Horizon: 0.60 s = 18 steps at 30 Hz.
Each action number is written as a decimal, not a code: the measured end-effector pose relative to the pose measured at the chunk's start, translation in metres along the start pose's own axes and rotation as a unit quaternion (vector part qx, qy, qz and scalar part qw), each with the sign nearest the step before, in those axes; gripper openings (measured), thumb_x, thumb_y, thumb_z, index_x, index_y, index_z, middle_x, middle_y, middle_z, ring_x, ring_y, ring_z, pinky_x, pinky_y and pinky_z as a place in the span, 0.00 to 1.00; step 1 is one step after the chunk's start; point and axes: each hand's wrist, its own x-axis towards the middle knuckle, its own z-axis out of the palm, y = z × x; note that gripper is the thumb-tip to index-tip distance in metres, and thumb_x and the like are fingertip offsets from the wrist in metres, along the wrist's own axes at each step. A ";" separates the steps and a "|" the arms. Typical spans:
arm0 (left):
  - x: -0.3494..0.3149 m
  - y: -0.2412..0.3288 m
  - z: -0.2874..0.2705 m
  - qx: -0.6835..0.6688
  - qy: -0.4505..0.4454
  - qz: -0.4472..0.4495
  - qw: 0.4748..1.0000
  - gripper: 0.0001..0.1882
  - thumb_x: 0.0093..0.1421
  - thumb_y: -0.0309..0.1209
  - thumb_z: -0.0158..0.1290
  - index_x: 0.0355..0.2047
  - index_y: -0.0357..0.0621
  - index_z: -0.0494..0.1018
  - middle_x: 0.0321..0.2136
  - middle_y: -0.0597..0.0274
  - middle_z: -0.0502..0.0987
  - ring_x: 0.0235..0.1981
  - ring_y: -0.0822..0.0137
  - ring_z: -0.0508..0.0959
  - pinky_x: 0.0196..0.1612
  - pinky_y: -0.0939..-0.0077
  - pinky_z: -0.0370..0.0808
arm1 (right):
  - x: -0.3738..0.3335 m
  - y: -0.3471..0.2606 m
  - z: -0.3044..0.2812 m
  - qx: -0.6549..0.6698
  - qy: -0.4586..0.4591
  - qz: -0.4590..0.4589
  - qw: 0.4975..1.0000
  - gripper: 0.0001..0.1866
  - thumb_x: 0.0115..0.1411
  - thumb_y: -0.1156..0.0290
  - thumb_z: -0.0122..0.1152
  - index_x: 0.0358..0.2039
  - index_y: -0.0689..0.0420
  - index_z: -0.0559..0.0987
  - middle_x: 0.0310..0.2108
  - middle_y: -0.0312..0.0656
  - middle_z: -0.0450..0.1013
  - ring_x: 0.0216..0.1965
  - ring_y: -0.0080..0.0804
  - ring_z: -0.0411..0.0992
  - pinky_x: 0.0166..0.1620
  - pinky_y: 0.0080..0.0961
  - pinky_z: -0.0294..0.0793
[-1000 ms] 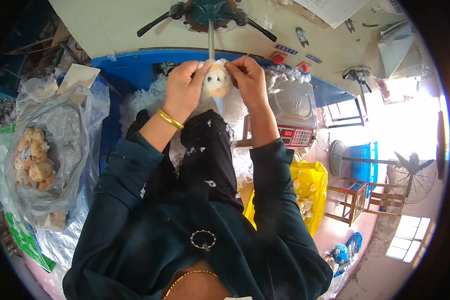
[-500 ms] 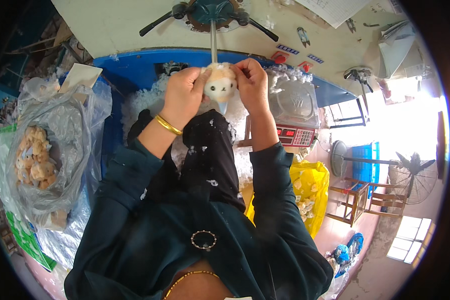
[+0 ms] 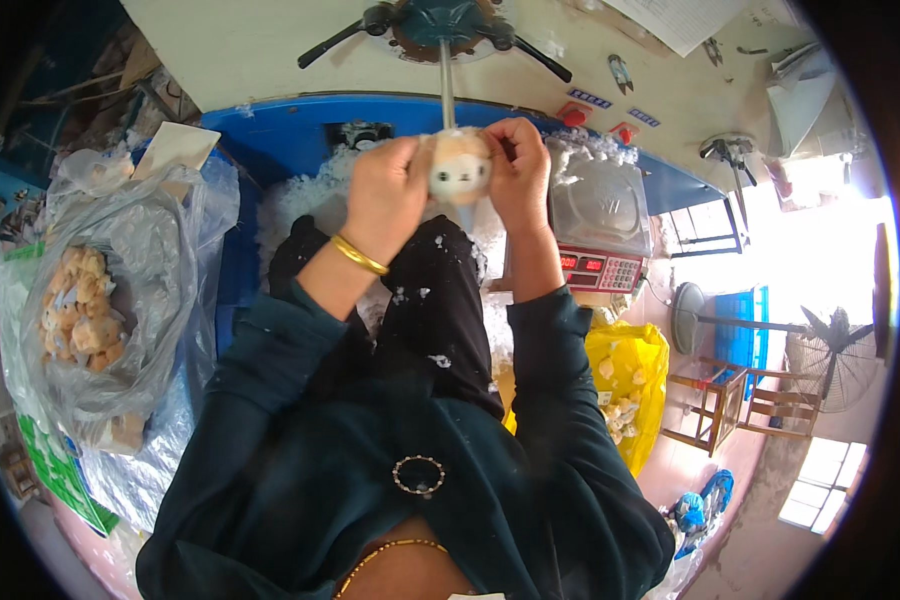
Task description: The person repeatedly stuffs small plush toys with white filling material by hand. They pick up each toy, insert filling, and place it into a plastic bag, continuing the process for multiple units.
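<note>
A small plush toy head [image 3: 460, 168], orange on top and cream below with dark eyes, sits at the end of a metal tube [image 3: 447, 85]. My left hand [image 3: 385, 195], with a gold bangle at the wrist, pinches the plush on its left side. On its right side my right hand [image 3: 520, 175] grips it with bent fingers. The tube comes out of a dark green machine fitting [image 3: 435, 22] with a black handle on each side. Where the tube meets the plush is partly hidden. A pale tip hangs below the plush.
White stuffing fluff [image 3: 305, 205] lies around my legs. At left, a plastic bag [image 3: 170, 300] holds several plush pieces [image 3: 80, 315]. To the right are a digital scale [image 3: 600, 270], a yellow bag [image 3: 650, 400], a fan [image 3: 835, 350] and red buttons [image 3: 574, 114] on the machine.
The whole view has shifted slightly, so things sit farther right. The plush has turned a little between my hands, and its face is tilted. Both hands still hold it.
</note>
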 end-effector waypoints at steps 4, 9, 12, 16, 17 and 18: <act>0.001 -0.011 0.003 0.077 0.043 0.074 0.993 0.12 0.63 0.30 0.49 0.28 0.34 0.74 0.16 0.53 0.74 0.13 0.66 0.76 0.18 0.75 0.70 | 0.004 -0.003 -0.002 -0.081 -0.013 -0.049 0.995 0.04 0.54 0.82 0.58 0.27 0.61 0.73 0.25 0.42 0.70 0.25 0.31 0.69 0.31 0.24 0.69; -0.017 0.003 0.002 0.100 0.001 0.072 0.992 0.07 0.59 0.27 0.48 0.35 0.38 0.73 0.30 0.45 0.75 0.32 0.46 0.75 0.36 0.58 0.73 | -0.019 -0.010 -0.013 -0.191 0.021 -0.111 0.975 0.01 0.56 0.79 0.55 0.28 0.59 0.73 0.28 0.42 0.70 0.31 0.36 0.69 0.35 0.29 0.69; -0.017 0.001 -0.002 0.046 0.019 0.110 0.993 0.07 0.59 0.27 0.48 0.31 0.35 0.72 0.27 0.44 0.74 0.32 0.44 0.74 0.35 0.56 0.72 | -0.026 -0.017 -0.010 -0.195 0.015 -0.100 0.975 0.02 0.58 0.81 0.54 0.32 0.62 0.74 0.31 0.41 0.70 0.31 0.30 0.69 0.37 0.24 0.70; -0.027 -0.004 -0.018 0.045 0.030 0.104 0.993 0.10 0.60 0.33 0.51 0.30 0.36 0.71 0.28 0.46 0.75 0.33 0.45 0.75 0.36 0.59 0.73 | -0.038 -0.025 -0.011 -0.119 -0.042 -0.072 0.989 0.02 0.58 0.81 0.53 0.33 0.62 0.72 0.31 0.40 0.69 0.31 0.27 0.67 0.36 0.23 0.69; -0.031 -0.005 -0.031 0.045 0.031 0.100 0.993 0.11 0.60 0.34 0.51 0.31 0.37 0.71 0.28 0.47 0.75 0.34 0.46 0.76 0.37 0.60 0.74 | -0.042 -0.035 -0.013 -0.127 -0.060 -0.102 0.985 0.02 0.58 0.81 0.53 0.32 0.62 0.72 0.30 0.39 0.69 0.31 0.27 0.67 0.35 0.23 0.69; -0.035 -0.007 -0.044 0.043 0.027 0.099 0.994 0.12 0.60 0.36 0.52 0.31 0.37 0.71 0.29 0.47 0.76 0.35 0.47 0.76 0.37 0.61 0.74 | -0.051 -0.028 -0.029 -0.137 -0.098 -0.061 0.984 0.01 0.59 0.80 0.53 0.32 0.61 0.72 0.30 0.37 0.68 0.30 0.24 0.66 0.32 0.20 0.68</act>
